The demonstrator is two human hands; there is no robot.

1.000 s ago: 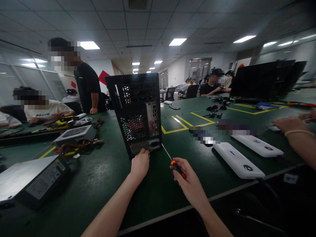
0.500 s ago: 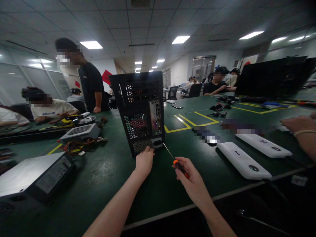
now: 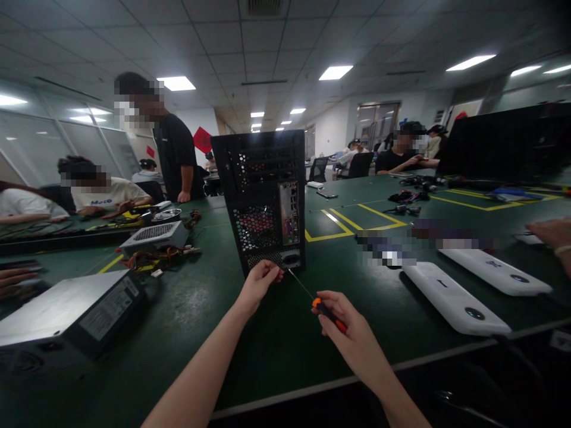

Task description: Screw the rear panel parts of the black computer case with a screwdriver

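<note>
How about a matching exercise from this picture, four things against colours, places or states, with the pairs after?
1. screwdriver
2. case
3. table
4. marking lines

A. yellow
B. black, standing upright
C. held in the right hand
D. green

Pairs: 1-C, 2-B, 3-D, 4-A

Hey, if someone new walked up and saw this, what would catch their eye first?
Probably the tall black computer case, standing mid-picture on the green table with its back facing the camera. Next, the orange-and-black screwdriver in the right hand, angled toward the case's bottom edge, near the left hand. Then the big metal box at front left.
</note>
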